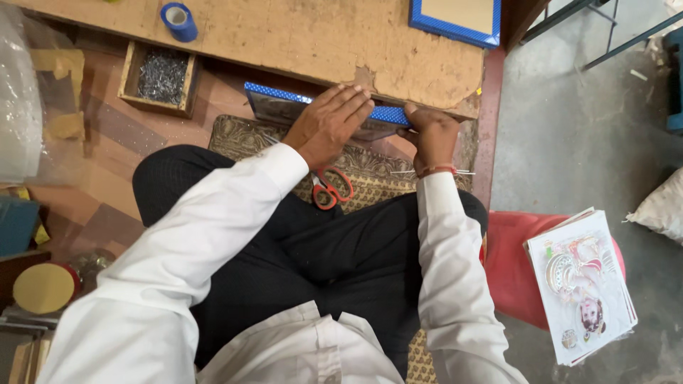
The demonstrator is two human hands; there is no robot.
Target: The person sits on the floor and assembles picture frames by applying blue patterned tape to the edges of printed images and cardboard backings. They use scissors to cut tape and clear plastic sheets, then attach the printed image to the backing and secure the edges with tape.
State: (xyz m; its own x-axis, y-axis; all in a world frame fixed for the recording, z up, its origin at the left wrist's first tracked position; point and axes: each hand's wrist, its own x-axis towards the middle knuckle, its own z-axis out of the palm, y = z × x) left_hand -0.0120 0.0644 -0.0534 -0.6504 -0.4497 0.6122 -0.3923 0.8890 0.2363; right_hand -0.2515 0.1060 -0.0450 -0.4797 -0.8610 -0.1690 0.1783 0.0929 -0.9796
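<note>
A blue dotted picture frame (284,96) stands on its edge against the front of a low wooden worktable (320,35). My left hand (329,122) lies flat over the frame's top edge, fingers spread. My right hand (432,139) grips the frame's right end, fingers curled around it. Red-handled scissors (332,188) lie on the patterned mat (370,171) just below my left hand. I sit cross-legged in dark trousers and white sleeves.
A small wooden box of nails (160,77) sits left of the frame, a blue tape roll (178,20) and a second blue frame (455,18) lie on the worktable. A stack of printed pictures (580,284) rests on a red stool (509,263) at right.
</note>
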